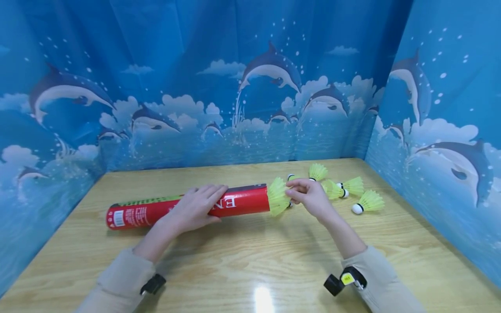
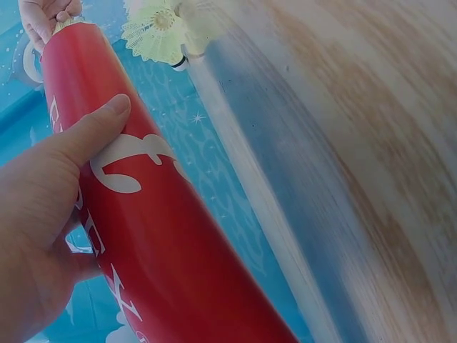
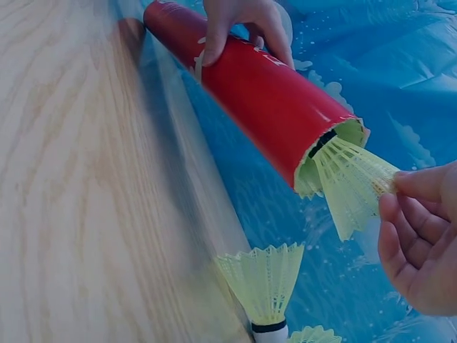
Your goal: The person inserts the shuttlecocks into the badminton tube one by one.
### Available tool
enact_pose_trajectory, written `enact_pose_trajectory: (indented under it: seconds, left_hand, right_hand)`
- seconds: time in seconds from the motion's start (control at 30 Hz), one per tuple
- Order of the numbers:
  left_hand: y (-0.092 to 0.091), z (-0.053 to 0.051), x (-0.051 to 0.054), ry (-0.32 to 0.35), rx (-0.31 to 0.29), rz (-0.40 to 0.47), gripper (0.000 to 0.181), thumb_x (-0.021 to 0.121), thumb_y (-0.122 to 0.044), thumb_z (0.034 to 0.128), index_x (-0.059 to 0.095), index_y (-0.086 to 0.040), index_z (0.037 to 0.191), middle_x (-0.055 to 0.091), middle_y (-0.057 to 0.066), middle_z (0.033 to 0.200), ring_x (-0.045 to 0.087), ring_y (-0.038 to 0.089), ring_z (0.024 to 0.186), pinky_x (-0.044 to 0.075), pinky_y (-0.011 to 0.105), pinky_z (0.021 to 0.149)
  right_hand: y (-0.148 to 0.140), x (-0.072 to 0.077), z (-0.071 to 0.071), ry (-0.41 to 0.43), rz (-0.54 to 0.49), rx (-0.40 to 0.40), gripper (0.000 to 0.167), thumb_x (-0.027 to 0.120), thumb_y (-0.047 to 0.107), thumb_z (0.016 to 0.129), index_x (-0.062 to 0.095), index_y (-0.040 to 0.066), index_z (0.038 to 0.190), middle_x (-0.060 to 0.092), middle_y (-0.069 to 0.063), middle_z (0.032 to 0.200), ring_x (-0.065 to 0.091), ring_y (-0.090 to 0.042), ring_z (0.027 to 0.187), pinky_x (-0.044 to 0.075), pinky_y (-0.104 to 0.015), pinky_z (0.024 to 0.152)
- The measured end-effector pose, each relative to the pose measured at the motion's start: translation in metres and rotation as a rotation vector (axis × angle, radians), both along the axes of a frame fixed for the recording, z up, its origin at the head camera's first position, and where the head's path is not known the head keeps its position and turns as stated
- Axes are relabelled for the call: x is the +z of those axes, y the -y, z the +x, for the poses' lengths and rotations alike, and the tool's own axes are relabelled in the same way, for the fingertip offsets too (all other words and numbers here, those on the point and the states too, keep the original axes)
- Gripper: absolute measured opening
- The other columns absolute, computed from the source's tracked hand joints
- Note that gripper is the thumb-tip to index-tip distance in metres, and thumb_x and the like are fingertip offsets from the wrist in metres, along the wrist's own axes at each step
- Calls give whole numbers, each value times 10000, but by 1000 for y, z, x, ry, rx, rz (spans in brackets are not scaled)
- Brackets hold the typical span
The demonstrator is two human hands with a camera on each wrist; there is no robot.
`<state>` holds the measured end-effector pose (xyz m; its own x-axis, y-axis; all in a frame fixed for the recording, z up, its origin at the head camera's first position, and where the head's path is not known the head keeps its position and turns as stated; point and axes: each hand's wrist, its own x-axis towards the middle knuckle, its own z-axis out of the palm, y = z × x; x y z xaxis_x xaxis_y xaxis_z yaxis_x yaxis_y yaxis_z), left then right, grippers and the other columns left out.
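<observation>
My left hand (image 1: 197,206) grips a long red shuttlecock tube (image 1: 244,201) from above near its middle, thumb along the near side. In the left wrist view the thumb (image 2: 103,128) presses on the tube's white lettering. At the tube's right end, my right hand (image 1: 311,198) pinches the skirt edge of a yellow shuttlecock (image 1: 277,196) between thumb and fingertips. The right wrist view shows this shuttlecock's dark band (image 3: 323,143) at the tube's mouth and its skirt sticking out. Its tip is hidden inside the tube.
Several loose yellow shuttlecocks lie on the wooden table (image 1: 250,256) right of the tube, among them one at the far right (image 1: 369,203) and one at the back (image 1: 318,172). A blue dolphin-printed curtain (image 1: 188,139) borders the table at the back and right.
</observation>
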<state>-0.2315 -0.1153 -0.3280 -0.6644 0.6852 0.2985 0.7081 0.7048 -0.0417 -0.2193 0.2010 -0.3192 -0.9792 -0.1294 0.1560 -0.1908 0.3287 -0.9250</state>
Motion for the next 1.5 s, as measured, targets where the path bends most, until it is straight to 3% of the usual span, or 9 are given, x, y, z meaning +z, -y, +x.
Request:
enact_pose_trajectory:
  seconds: [0.17, 0.4, 0.87, 1.2, 1.5]
  left_hand:
    - [-1, -1, 1, -2, -1, 10, 915, 868, -301, 617, 407, -88, 1378, 513, 92, 1305, 475, 263, 1175, 443, 524, 883]
    - [-3, -1, 1, 4, -9, 17, 903, 865, -302, 623, 413, -91, 1376, 516, 87, 1301, 477, 251, 1170, 445, 520, 881]
    - [-1, -2, -3, 3, -21, 29, 908, 876, -294, 603, 429, -86, 1365, 527, 89, 1286, 490, 250, 1155, 449, 520, 872]
    - [1, -3, -2, -3, -16, 35, 909, 872, -296, 612, 420, -88, 1373, 521, 92, 1294, 485, 253, 1161, 446, 521, 878]
    - [0, -2, -1, -11, -17, 38, 907, 869, -296, 616, 417, -83, 1373, 521, 96, 1292, 487, 257, 1156, 449, 517, 874]
  right_hand:
    - [6, -4, 0, -30, -50, 3, 236, 600, 48, 891, 603, -99, 1076, 652, -46, 788, 590, -196, 676, 504, -248, 629]
    - [13, -8, 0, -51, -43, 2, 189, 606, 39, 882, 623, -95, 1015, 612, -37, 718, 544, -143, 616, 475, -251, 581]
    - [23, -18, -2, -50, -30, -29, 192, 631, 64, 870, 654, -71, 1005, 610, -12, 735, 545, -109, 692, 494, -283, 612]
    - [31, -19, -3, -151, 42, -37, 165, 654, 76, 855, 687, -35, 972, 650, -68, 776, 556, -187, 694, 480, -274, 586]
    - [38, -23, -2, -181, 123, -48, 150, 666, 89, 848, 715, 10, 966, 692, -81, 854, 580, -138, 720, 494, -272, 619]
